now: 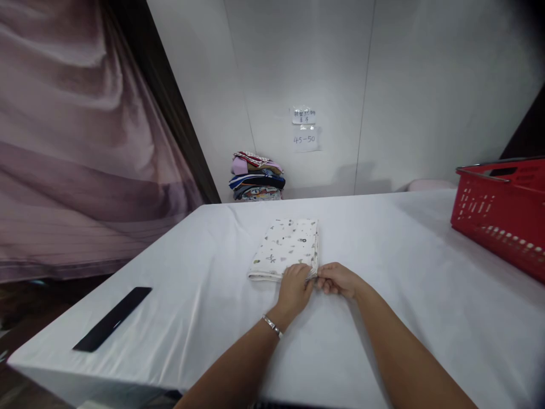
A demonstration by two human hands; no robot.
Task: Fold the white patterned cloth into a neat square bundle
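A folded white cloth [286,244] with small printed figures lies flat in the middle of the table. My left hand [294,287], a silver bracelet on its wrist, rests on the cloth's near edge close to the right corner. Its fingers lie over the top layer and its thumb is at the edge. At that same corner my right hand [336,280] pinches the fabric between thumb and fingers. The two hands almost touch, and the corner itself is partly hidden by them.
The table has a white cover [204,307]. On its left lies a black flat strip [114,319]. A red plastic basket [502,221] stands at the right. Behind the far edge is a pile of folded fabrics [257,177]. A pink curtain [85,125] hangs at left.
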